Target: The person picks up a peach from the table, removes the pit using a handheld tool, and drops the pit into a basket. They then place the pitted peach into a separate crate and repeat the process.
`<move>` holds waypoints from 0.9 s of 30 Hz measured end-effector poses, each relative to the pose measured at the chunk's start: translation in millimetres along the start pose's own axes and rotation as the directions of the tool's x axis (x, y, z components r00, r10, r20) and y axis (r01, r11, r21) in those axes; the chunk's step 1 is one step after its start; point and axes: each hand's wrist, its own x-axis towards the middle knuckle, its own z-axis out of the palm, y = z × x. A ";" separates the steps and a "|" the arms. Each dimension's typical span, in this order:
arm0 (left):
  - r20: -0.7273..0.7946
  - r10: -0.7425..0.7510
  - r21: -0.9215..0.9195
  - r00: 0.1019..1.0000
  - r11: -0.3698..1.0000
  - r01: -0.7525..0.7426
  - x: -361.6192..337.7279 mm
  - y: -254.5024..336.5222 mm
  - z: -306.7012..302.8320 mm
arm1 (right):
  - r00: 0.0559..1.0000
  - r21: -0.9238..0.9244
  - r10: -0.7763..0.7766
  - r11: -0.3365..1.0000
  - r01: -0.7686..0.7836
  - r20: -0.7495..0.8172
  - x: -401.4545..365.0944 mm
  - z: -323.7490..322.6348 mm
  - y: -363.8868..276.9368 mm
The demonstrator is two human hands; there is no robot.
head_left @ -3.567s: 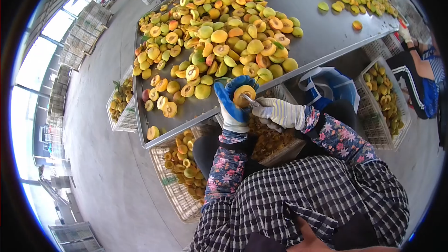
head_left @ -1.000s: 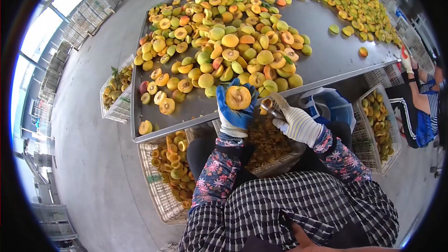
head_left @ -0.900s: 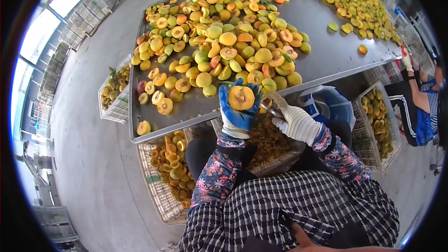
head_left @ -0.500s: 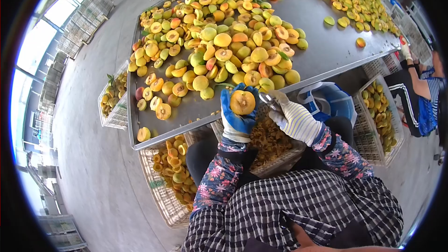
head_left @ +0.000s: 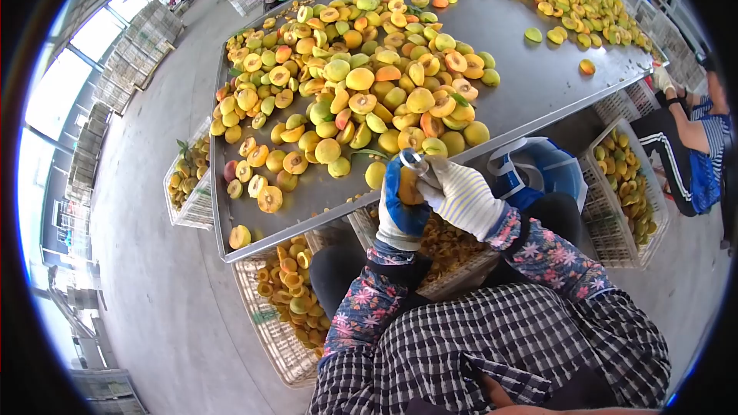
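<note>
Two grips, yours: left hand [head_left: 402, 214] closed around one fruit [head_left: 410, 187]; right hand [head_left: 466, 197] closed on one metal tool [head_left: 413, 160], set to the fruit; next move calls for steadiness.

Blue-and-white left glove [head_left: 401, 211] — black-and-white checked apron [head_left: 492, 338].

The only view looks from the wearer's head, forward and steeply down over the checked garment [head_left: 500, 330], with the left hand [head_left: 403, 211] and right hand [head_left: 467, 196] close, near the middle. Its very wide, rounded field, dark at the rim, takes in the metal table [head_left: 530, 81] beyond them and reaches to distant stacked crates [head_left: 142, 50] at upper left.
</note>
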 end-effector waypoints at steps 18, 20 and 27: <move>-0.167 -0.198 -0.586 0.966 0.808 0.064 7.0 30.1 2.0 | 0.984 -0.129 -0.044 0.989 0.067 0.175 -16.5 -1.6 -6.4; -0.147 -0.117 -0.510 0.982 0.860 0.027 3.1 26.4 4.0 | 0.975 -0.178 0.004 0.983 0.037 0.223 -20.3 5.2 -1.3; -0.200 0.184 0.019 0.962 0.983 -0.184 -0.2 17.4 2.9 | 0.975 -0.059 0.004 0.998 0.009 0.222 -18.8 21.9 1.7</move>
